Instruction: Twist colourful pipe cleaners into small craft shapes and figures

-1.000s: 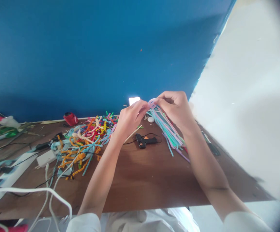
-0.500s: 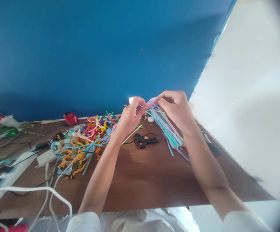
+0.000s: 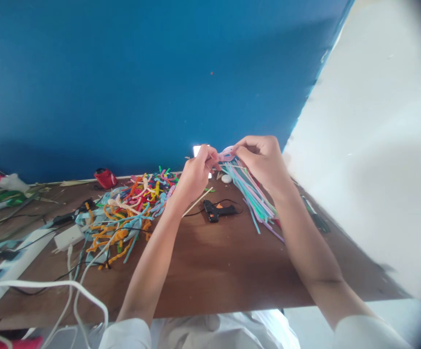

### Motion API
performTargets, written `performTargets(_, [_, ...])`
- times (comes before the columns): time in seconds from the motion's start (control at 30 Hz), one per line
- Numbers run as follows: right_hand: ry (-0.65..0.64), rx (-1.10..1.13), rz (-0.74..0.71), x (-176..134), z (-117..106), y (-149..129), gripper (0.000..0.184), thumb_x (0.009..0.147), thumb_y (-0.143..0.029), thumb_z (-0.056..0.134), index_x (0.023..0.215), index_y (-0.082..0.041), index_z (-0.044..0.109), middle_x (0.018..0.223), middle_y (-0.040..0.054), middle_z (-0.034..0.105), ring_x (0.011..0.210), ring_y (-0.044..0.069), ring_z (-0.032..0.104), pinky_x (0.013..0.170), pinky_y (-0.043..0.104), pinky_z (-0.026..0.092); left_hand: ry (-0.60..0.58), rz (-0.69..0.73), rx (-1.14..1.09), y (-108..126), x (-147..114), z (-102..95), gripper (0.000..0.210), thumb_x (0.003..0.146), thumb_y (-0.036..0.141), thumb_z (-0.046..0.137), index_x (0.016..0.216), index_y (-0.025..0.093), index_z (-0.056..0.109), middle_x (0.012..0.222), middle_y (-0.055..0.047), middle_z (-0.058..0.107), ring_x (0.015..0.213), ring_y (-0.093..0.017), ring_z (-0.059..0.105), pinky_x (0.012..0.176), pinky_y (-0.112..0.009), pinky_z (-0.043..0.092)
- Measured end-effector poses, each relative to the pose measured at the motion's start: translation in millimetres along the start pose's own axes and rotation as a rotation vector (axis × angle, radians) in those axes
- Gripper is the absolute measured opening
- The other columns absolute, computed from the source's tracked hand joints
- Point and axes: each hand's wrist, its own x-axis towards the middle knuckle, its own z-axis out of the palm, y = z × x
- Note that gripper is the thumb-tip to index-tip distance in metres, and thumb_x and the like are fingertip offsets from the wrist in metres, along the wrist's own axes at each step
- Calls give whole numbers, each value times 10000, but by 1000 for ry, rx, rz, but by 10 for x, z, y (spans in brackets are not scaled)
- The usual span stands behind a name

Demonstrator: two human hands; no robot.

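Note:
Between my hands, above the far part of the table, is a pale pink pipe cleaner (image 3: pixel 227 154) bent into loops. My left hand (image 3: pixel 198 169) pinches its left end between thumb and fingers. The fingertips of my right hand (image 3: pixel 261 157) grip the right end of the loops. Under and beyond my right hand lies a bundle of straight pipe cleaners (image 3: pixel 252 191) in turquoise, pink and lilac. A black glue gun (image 3: pixel 218 211) lies on the table between my forearms.
To the left spreads a tangled heap of bent, coloured pipe cleaners (image 3: pixel 134 208). A white power strip (image 3: pixel 17 266) with cables lies further left, and a red object (image 3: pixel 105 178) stands near the blue wall (image 3: pixel 159 87). A thin stick (image 3: pixel 198 202) lies beside the glue gun on the brown table (image 3: pixel 225 271).
The fingers of my left hand have shifted slightly and curled in at the pipe cleaner. My right hand keeps nearly the same place and grip.

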Motion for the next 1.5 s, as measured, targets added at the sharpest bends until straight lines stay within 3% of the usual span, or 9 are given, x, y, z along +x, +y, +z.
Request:
performTargets(0.27, [10, -4, -1, 0, -5, -30, 190, 843, -252, 617, 679, -182, 685, 525, -25, 454, 487, 82, 350, 491, 273, 250, 16, -40, -266, -119, 34, 4, 208, 1039, 422, 394, 965, 229, 415, 1009, -37, 703, 776, -113, 703, 664, -242, 547])
performTargets(0.4, [1, -19, -11, -8, -6, -23, 221, 858, -293, 631, 670, -183, 668, 532, -22, 469, 491, 88, 370, 499, 280, 264, 55, -122, -128, -155, 61, -19, 185, 1024, 354, 430, 917, 209, 472, 930, -26, 715, 752, -111, 687, 631, -221, 517])
performTargets(0.57, [-21, -36, -13, -8, -12, -6, 219, 863, -282, 620, 671, -185, 659, 525, -24, 455, 487, 81, 354, 481, 276, 246, 250, -235, 133, -277, 72, -44, 178, 975, 162, 422, 922, 197, 588, 877, -42, 742, 777, -144, 678, 712, -276, 507])
performTargets(0.67, [-27, -46, -13, -8, -11, -8, 218, 862, -279, 616, 673, -181, 662, 529, -21, 462, 486, 79, 360, 476, 276, 239, 283, -231, 80, -373, 71, -58, 144, 922, 125, 467, 946, 186, 596, 917, -50, 740, 820, -147, 690, 782, -294, 529])
performTargets(0.83, [-30, -42, -12, -11, -9, -17, 219, 865, -270, 614, 671, -176, 658, 531, -20, 469, 484, 74, 358, 476, 276, 237, 313, -217, 21, -495, 76, -67, 100, 866, 222, 606, 959, 190, 589, 938, -54, 708, 858, -158, 693, 758, -282, 557])
performTargets(1.07, [-55, -37, 4, -14, -11, 1, 218, 877, -310, 623, 715, -175, 680, 546, -22, 470, 481, 70, 333, 469, 271, 221, 264, -211, -66, -584, 62, -83, 220, 913, 94, 398, 1057, 191, 533, 953, -50, 707, 854, -135, 724, 818, -297, 578])
performTargets(1.27, [-67, -24, 16, -17, -8, -3, 234, 878, -347, 626, 729, -173, 672, 547, -28, 477, 468, 69, 354, 453, 256, 232, 215, -230, -124, -629, 53, -73, 280, 894, 57, 421, 1107, 214, 510, 1071, -69, 680, 1000, -163, 702, 893, -337, 583])
performTargets(1.4, [-78, -57, 11, -4, -25, 6, 217, 876, -326, 628, 741, -170, 695, 560, -21, 507, 478, 70, 385, 464, 253, 246, 296, -233, 7, -594, 68, -79, 231, 887, 91, 482, 1080, 206, 537, 1131, -83, 665, 1060, -173, 658, 951, -348, 546])
performTargets(1.5, [-70, -89, -18, 4, -40, 13, 239, 881, -317, 627, 706, -165, 684, 560, -14, 506, 495, 74, 392, 476, 255, 259, 387, -257, 118, -514, 74, -118, 163, 912, 189, 532, 1073, 191, 558, 952, -60, 680, 884, -172, 657, 842, -340, 542])
